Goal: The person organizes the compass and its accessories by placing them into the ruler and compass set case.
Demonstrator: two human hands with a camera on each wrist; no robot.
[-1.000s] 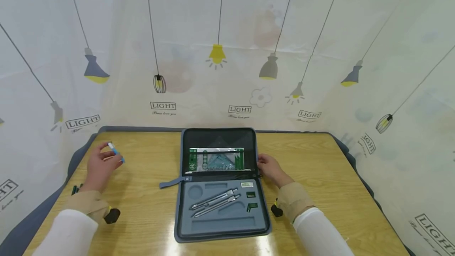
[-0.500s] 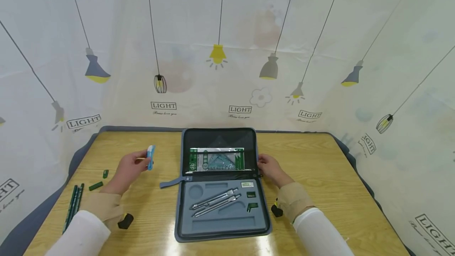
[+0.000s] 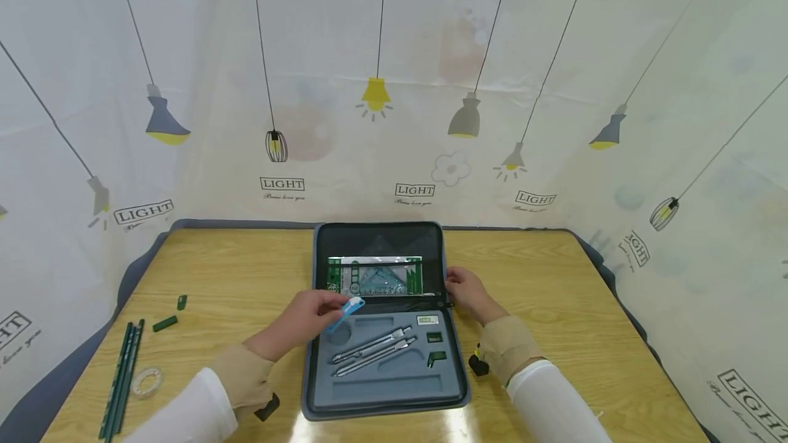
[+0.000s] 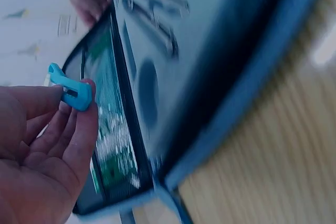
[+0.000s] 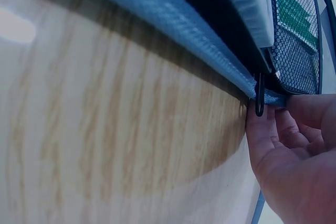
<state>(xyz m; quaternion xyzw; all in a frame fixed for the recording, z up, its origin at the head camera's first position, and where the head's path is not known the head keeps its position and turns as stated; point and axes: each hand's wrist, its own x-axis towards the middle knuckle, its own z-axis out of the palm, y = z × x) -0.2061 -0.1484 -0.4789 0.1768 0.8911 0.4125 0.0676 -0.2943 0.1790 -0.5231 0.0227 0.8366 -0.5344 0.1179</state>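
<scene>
My left hand (image 3: 304, 320) pinches a small light-blue and white plastic piece (image 3: 348, 312) between thumb and fingertips, over the upper left of an open zippered case (image 3: 326, 392). In the left wrist view the blue piece (image 4: 79, 94) shows a slot along it; its kind is unclear. My right hand (image 3: 470, 296) grips the case's right edge near the hinge, beside a dangling zipper pull (image 5: 259, 95). Two silver compasses (image 3: 371, 345) lie in the grey insert, with a white eraser (image 3: 427, 320) and a green sharpener (image 3: 434, 337) to their right.
A clear packet with a set square (image 3: 382, 280) sits in the lid's mesh pocket. On the table at left are dark green pencils (image 3: 123, 378), a clear ring (image 3: 146, 383) and two green pieces (image 3: 164, 323). A strap, partly behind my left hand, sticks out left.
My left hand has carried the blue piece rightward from the table's left side to over the case, uncovering the pencils, green pieces and clear ring. My right hand stays at the case edge.
</scene>
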